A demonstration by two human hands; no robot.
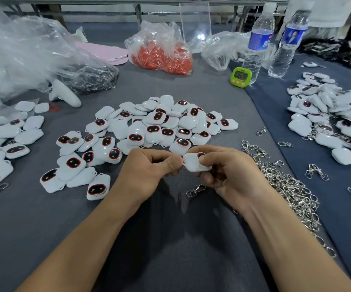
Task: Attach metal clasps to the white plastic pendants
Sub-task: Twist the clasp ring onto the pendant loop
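Right hand (229, 175) gripped a white rounded plastic pendant (196, 164) steady, so the left hand (147, 169) could work; its fingers (170, 163) pinched a half-hidden silver metal clasp (181, 169) at the pendant's corner.

Looks like a small assembly workshop: grey cloth counter (191, 85) heaped with identical white pendants (160, 125), a pile of metal clasps (286, 186), bagged parts (162, 53), and a green timer (241, 76).

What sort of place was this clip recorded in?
Probably a small assembly workshop or factory bench. A heap of identical white pendants lies on the grey table, a pile of loose metal clasps lies to its right, and a green timer stands by two water bottles.
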